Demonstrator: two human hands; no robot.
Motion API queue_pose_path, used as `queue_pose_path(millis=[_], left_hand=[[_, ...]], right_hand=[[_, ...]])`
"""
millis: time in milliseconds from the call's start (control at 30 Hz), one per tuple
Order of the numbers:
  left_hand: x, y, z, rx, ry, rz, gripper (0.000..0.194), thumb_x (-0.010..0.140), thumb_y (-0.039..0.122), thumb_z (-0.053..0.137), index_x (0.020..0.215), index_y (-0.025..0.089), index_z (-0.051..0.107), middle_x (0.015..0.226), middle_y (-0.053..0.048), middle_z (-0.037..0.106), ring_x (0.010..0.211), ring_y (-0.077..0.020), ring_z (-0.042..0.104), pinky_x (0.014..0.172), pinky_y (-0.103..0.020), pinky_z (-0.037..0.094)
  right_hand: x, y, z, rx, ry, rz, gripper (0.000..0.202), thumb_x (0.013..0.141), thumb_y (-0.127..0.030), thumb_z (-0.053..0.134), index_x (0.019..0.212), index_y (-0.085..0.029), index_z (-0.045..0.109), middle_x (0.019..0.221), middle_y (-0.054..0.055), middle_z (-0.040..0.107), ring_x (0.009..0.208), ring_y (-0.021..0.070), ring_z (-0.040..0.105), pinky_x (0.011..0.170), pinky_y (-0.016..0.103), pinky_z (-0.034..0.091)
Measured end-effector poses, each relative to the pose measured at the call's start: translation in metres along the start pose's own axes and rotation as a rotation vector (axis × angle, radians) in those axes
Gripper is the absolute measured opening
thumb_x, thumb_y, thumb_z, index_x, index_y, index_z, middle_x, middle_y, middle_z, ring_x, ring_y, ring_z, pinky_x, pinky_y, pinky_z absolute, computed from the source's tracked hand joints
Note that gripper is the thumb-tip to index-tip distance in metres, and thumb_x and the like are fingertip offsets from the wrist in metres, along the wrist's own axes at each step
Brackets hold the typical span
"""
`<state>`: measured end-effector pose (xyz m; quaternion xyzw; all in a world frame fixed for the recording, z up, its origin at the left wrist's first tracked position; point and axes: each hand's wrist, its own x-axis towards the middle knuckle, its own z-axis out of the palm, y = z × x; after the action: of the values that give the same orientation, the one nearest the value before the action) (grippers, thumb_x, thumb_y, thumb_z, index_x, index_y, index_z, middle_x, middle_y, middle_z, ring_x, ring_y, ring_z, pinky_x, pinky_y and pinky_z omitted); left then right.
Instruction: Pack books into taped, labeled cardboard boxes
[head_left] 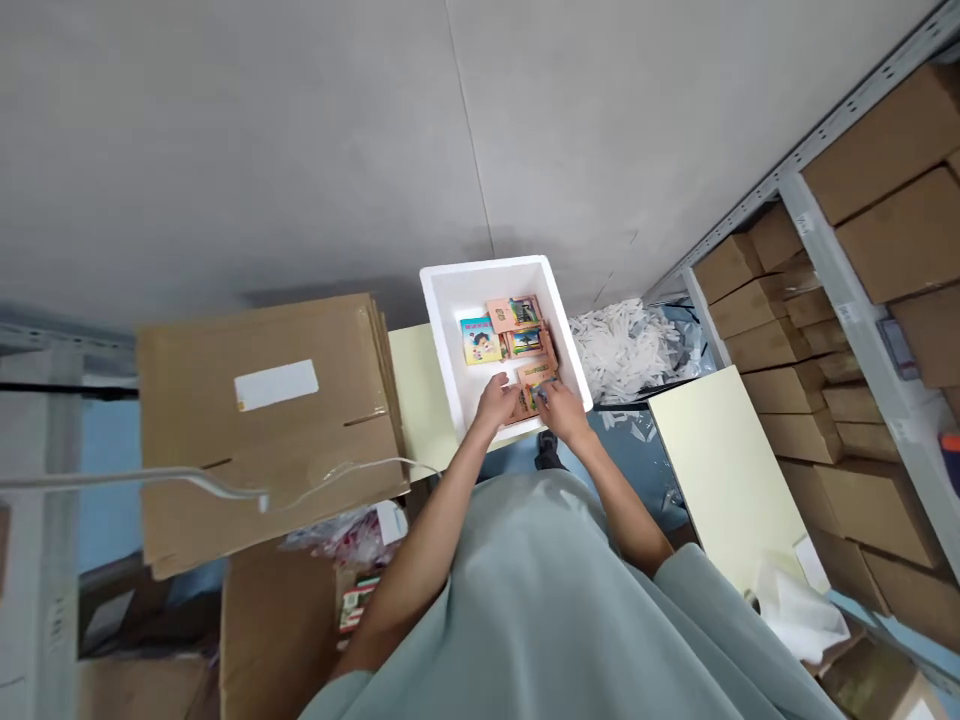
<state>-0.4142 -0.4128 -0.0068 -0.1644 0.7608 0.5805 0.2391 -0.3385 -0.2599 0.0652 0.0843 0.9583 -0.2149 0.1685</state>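
Observation:
A white foam box [442, 350] holds several small picture booklets with salmon-coloured covers [502, 316]. A blue and yellow booklet [481, 341] lies flat at its left side. Both my hands reach over the box's near rim. My left hand [495, 402] is closed at the left edge of the near pile of booklets [535, 376]. From the right, my right hand [562, 410] grips the same pile, its fingertips over the covers. The hands partly hide the lower booklets, so how many are held cannot be made out.
Flattened cardboard cartons [270, 450] stand to the left, with a white cable [187, 478] across them. White paper strips [626, 345] fill a bin at right. Beyond a pale yellow board [739, 480] stand shelves of brown boxes [795, 400]. A grey wall [337, 150] rises behind.

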Motion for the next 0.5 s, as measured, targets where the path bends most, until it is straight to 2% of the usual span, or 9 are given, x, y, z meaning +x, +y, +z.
queue_pose_path(millis=[67, 167, 300, 500], left_hand=[[0.022, -0.003, 0.023, -0.009, 0.054, -0.071, 0.039, 0.081, 0.025, 0.085, 0.117, 0.02, 0.072, 0.13, -0.018, 0.077, 0.127, -0.0361, 0.073, 0.107, -0.046, 0.057], [0.051, -0.002, 0.043, -0.052, 0.118, -0.152, 0.033, 0.083, 0.025, 0.081, 0.113, 0.019, 0.07, 0.117, -0.014, 0.077, 0.119, -0.032, 0.073, 0.1, -0.042, 0.057], [0.081, 0.005, 0.059, -0.142, 0.161, -0.189, 0.022, 0.087, 0.025, 0.074, 0.107, 0.018, 0.069, 0.1, -0.008, 0.075, 0.098, -0.0221, 0.071, 0.091, -0.036, 0.057], [0.107, 0.016, 0.08, -0.214, 0.219, -0.195, 0.019, 0.09, 0.028, 0.078, 0.102, 0.02, 0.066, 0.086, -0.004, 0.066, 0.082, -0.0168, 0.062, 0.086, -0.035, 0.057]], right_hand=[[0.006, 0.005, -0.001, -0.028, -0.049, -0.045, 0.037, 0.118, -0.032, 0.051, 0.144, -0.015, 0.071, 0.137, 0.017, 0.076, 0.127, 0.0288, 0.073, 0.107, 0.036, 0.057], [0.01, 0.009, -0.003, -0.014, -0.093, -0.086, 0.041, 0.118, -0.034, 0.05, 0.15, -0.014, 0.067, 0.138, 0.018, 0.076, 0.126, 0.0298, 0.074, 0.106, 0.037, 0.058], [0.012, 0.01, -0.007, 0.034, -0.121, -0.075, 0.043, 0.117, -0.037, 0.052, 0.152, -0.016, 0.066, 0.138, 0.017, 0.077, 0.119, 0.0304, 0.077, 0.103, 0.04, 0.061], [0.013, 0.009, -0.011, 0.045, -0.14, -0.072, 0.043, 0.116, -0.035, 0.051, 0.151, -0.017, 0.069, 0.135, 0.016, 0.08, 0.115, 0.0317, 0.079, 0.1, 0.041, 0.062]])
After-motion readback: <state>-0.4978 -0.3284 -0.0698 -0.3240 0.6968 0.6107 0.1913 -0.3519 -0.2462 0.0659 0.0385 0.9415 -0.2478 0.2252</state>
